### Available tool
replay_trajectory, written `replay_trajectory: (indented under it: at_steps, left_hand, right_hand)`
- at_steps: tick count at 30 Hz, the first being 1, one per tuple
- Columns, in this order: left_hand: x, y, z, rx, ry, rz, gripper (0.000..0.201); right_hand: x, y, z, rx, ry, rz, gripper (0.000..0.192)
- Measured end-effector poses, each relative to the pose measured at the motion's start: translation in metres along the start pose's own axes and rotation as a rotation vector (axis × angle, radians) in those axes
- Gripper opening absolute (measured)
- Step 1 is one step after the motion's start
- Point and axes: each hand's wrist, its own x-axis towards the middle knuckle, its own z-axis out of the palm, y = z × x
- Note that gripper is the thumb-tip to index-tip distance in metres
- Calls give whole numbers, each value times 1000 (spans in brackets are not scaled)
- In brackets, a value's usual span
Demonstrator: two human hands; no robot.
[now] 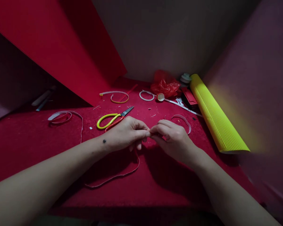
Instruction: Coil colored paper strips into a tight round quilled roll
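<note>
Left hand (126,131): fingers (141,134) pinched together on the near end of a thin red strip (122,174), tips touching those of the other hand.
Right hand (172,136): fingertips (155,130) closed on the same pinch point; whether they grip the strip or only a small piece, cannot tell.
Strip position: hangs down from the pinched fingertips, curves under the left hand, trails on the red felt surface (155,182) toward the body.
Scissors (113,118): yellow handles, just beyond the left knuckles, flat, blades closed.
Pale paper loop (182,121): just beyond the right knuckles.
Yellow corrugated roll (214,116): well right of the fingers.
Red plastic bag (165,84): far beyond the fingertips.
</note>
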Motion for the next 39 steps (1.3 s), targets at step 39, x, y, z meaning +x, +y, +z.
replay_trajectory:
  at_steps: [39]
  left_hand:
    - [4,-4,1,-136,72,-16,11]
  right_hand:
    - [-4,12,20,225,130,113,4]
